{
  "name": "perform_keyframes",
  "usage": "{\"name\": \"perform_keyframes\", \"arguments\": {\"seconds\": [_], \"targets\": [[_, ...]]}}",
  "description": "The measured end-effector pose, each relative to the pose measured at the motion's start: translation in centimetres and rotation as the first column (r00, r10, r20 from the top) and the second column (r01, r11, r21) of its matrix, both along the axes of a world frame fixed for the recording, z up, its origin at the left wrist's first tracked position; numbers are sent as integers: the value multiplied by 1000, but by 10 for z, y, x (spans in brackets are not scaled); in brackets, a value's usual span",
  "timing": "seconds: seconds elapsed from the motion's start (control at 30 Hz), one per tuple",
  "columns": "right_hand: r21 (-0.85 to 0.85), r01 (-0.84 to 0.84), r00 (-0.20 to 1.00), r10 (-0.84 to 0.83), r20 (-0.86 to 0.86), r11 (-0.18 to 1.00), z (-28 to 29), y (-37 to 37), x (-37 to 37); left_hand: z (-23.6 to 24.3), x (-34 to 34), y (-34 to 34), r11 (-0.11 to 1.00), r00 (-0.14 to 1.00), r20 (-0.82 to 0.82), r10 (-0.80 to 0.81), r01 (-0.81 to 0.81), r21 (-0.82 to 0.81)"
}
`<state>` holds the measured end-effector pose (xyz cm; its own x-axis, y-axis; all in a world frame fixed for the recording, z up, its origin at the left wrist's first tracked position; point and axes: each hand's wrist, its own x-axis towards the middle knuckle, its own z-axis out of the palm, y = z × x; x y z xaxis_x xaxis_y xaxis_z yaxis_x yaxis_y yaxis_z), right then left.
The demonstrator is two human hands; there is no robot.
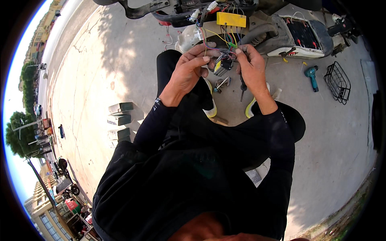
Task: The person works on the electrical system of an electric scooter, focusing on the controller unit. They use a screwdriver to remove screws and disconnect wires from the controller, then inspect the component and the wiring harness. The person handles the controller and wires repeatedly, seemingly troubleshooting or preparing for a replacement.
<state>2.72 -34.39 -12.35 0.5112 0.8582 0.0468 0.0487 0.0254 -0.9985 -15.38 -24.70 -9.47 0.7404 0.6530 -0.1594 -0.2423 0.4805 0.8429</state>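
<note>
My left hand (189,69) is closed, its thumb and fingers pinched on thin wires of a coloured bundle (204,40). My right hand (252,65) is closed too, with its fingertips on wires beside a small green connector (232,45). A dark screwdriver-like tool (243,83) points down below the right palm, apparently tucked in the curled fingers. Between the hands hangs a black box with a yellow label (221,66), wires running into its top. A yellow box (231,19) with wires from its lower edge sits above, on the opened scooter (260,37).
Right of my feet lie a teal cordless drill (312,78) and a black wire basket (337,83). The scooter's battery bay (300,32) is uncovered. Several dark box-shaped blocks (120,119) stand to my left. Small tools (222,84) lie between my shoes.
</note>
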Motion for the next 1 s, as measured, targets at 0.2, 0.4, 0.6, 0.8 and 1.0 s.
{"name": "perform_keyframes", "arguments": {"seconds": [0.2, 0.4, 0.6, 0.8, 1.0], "targets": [[29, -9, 998, 11, -59, 1000, 2, -1, 0, -6, 2, 7, 999, 999, 8, 48, -48, -2], [23, -11, 997, 13, -72, 1000, -1, 0, 2, -13, 3, 11, 994, 995, -32, 96, -98, -49], [52, 8, 996, -3, -89, 999, -3, 1, -2, -24, -2, 16, 988, 984, -115, 138, -145, -56], [33, 2, 993, 2, -117, 999, -1, -1, 2, -19, 1, 16, 983, 976, -160, 148, -163, -89], [10, 35, 989, -33, -142, 999, -3, 2, 7, -18, -8, 16, 987, 997, -34, 70, -74, -140]]}}
